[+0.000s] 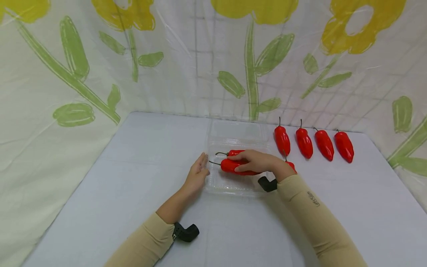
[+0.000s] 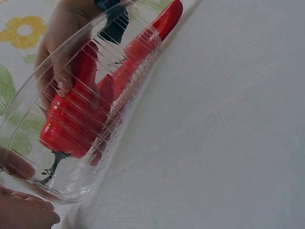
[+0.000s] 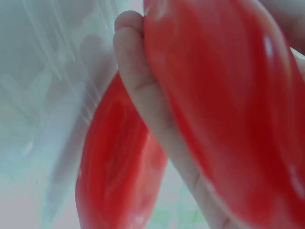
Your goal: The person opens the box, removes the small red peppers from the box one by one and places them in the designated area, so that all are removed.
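Note:
My right hand [image 1: 255, 161] grips a red pepper [image 1: 230, 165] with a thin green stem pointing left, over a clear plastic container [image 1: 230, 187]. A second red pepper [image 1: 233, 152] lies behind it inside the container; the right wrist view shows this pepper [image 3: 116, 162] beyond my fingers. At the container's left end, my left hand [image 1: 197, 174] holds the wall. Through the clear side in the left wrist view, the gripped pepper [image 2: 71, 119] is tilted, stem end down. Another red pepper [image 1: 291, 165] lies right of the container, partly hidden by my right wrist.
Several red peppers [image 1: 323, 144] stand in a row at the back right, stems away from me. The container's lid [image 1: 237, 129] lies folded back behind it. A white cloth [image 1: 133, 178] covers the table, and a flowered curtain [image 1: 180, 66] hangs at the back.

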Demonstrator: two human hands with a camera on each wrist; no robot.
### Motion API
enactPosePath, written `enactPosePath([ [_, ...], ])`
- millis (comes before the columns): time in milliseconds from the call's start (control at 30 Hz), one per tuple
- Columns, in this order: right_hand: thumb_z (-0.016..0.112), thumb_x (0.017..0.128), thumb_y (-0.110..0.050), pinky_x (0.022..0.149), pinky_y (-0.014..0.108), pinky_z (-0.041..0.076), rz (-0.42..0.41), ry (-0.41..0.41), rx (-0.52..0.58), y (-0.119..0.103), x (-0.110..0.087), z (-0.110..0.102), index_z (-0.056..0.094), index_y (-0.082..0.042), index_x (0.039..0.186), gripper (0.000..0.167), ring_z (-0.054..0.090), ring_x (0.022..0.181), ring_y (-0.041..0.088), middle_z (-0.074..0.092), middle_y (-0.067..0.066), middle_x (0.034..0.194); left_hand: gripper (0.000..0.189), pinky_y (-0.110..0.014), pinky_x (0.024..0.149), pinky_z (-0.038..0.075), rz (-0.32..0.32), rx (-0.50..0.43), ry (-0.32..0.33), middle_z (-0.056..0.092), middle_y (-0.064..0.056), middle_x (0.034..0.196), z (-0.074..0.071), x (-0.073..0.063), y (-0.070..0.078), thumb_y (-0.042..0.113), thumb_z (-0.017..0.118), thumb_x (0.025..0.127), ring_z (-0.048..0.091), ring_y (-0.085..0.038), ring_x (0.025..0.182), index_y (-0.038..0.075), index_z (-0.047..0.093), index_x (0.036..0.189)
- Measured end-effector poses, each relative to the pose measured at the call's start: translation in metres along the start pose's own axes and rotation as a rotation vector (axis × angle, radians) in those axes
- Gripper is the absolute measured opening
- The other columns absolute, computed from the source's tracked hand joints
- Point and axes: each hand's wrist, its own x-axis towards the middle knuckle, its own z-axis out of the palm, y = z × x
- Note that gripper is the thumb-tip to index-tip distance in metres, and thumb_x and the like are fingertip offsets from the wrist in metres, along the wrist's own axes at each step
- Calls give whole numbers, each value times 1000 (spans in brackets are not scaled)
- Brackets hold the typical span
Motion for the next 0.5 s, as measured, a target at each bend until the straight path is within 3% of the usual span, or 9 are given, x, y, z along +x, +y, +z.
enactPosePath([
  [300, 60, 88, -30, 81, 30, 50, 66, 90, 63, 4, -16, -11, 46, -22, 138, 53, 47, 110, 24, 57, 7, 124, 71, -42, 117, 7, 2, -9, 2, 11, -20, 155, 0, -1, 1, -10, 32, 81, 7, -30, 145, -6, 5, 147],
  [500, 59, 89, -30, 87, 35, 50, 81, 171, 104, 9, -30, -17, 43, -19, 140, 55, 49, 112, 26, 55, 11, 131, 71, -42, 118, 7, 5, -25, 8, 11, -21, 155, 1, -1, 2, -10, 32, 81, 7, -29, 145, -7, 5, 147],
])
